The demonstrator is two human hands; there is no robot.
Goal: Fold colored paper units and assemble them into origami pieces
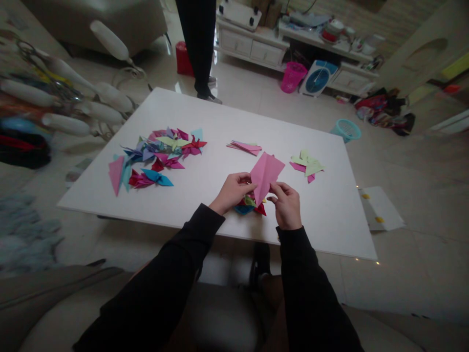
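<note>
Both hands hold up a folded pink origami paper (pixel 266 173) above the white table (pixel 205 195). My left hand (pixel 234 190) pinches its left edge between thumb and fingers. On the other side, my right hand (pixel 286 204) pinches the lower right edge. Just below the paper lies a small heap of red, green and blue folded papers (pixel 244 209), partly hidden by my left hand. Beyond the hands is a stack of narrow folded papers (pixel 246 147). Green and pink folded papers (pixel 307 165) lie to the right.
A large pile of colourful paper cranes (pixel 161 151) covers the table's left part. A person's dark-clothed leg (pixel 200 49) stands past the far edge. On the floor are a pink basket (pixel 293 77), a blue fan (pixel 318 79) and a light-blue bin (pixel 346 129).
</note>
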